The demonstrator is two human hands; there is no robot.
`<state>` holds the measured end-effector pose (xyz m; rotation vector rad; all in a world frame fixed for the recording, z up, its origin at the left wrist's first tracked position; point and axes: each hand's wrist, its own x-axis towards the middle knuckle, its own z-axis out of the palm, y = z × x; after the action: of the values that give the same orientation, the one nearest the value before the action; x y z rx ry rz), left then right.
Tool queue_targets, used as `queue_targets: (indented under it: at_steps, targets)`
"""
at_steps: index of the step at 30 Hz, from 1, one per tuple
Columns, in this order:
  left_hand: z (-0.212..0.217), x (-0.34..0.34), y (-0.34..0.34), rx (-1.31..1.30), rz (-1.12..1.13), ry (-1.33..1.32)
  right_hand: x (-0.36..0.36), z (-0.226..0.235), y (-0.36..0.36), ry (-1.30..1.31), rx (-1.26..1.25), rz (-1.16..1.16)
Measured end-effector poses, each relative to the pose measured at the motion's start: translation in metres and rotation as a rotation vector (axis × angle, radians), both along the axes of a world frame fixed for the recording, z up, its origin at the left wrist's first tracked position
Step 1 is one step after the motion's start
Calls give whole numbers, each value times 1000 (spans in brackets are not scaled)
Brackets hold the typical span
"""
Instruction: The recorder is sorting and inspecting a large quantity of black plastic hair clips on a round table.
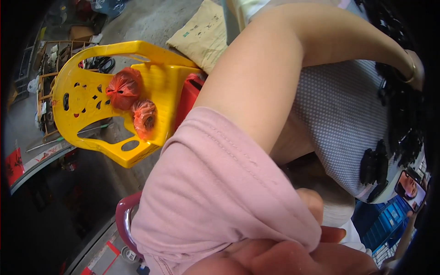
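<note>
Lying along the right edge of a blue-grey dotted cloth (pixel 337 112): dark, glossy black pieces (pixel 403 119), bunched and overlapping, exact kind unclear. A smaller black clump (pixel 374 166) sits near the cloth's lower right corner. Left arm, pink short sleeve (pixel 229 178), bent over the cloth's upper edge; left hand (pixel 416 79) at the far right rim, bangle (pixel 414 72) at the wrist, close by the upper black pieces. Contact uncertain. Its fingers are lost in the dark rim: wide, narrow or holding, cannot tell. Right hand: cannot make it out, nor the state of its fingers.

Below the cloth's lower right corner, a phone (pixel 410 190) with lit screen; blue crate (pixel 385 222) near it. To the left, yellow plastic chair (pixel 167 82) carrying two tied red bags, the larger (pixel 124 89) by the backrest, the smaller (pixel 144 120) nearer its lower edge. Beige sack (pixel 204 34) on the floor (pixel 146 18) beyond.
</note>
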<state>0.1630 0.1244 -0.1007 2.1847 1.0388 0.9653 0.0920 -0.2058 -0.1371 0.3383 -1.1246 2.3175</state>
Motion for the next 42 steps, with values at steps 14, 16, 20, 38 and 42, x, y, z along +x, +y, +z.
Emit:
queue_targets:
  at_steps: [14, 16, 20, 38, 42]
  targets:
    - [64, -153, -115, -42, 140, -312, 58, 142, -27, -602, 805, -502]
    - [66, -155, -114, 3, 89, -339, 97, 156, -15, -701, 1000, -641]
    - [51, -169, -100, -205, 139, -180, 187, 148, -12, -860, 630, -1400]
    - [61, -157, -112, -170, 124, -215, 382, 42, 139, -566, -133, -1759]
    - [65, -153, -116, -168, 121, -241, 381, 43, 148, -540, -149, -1690]
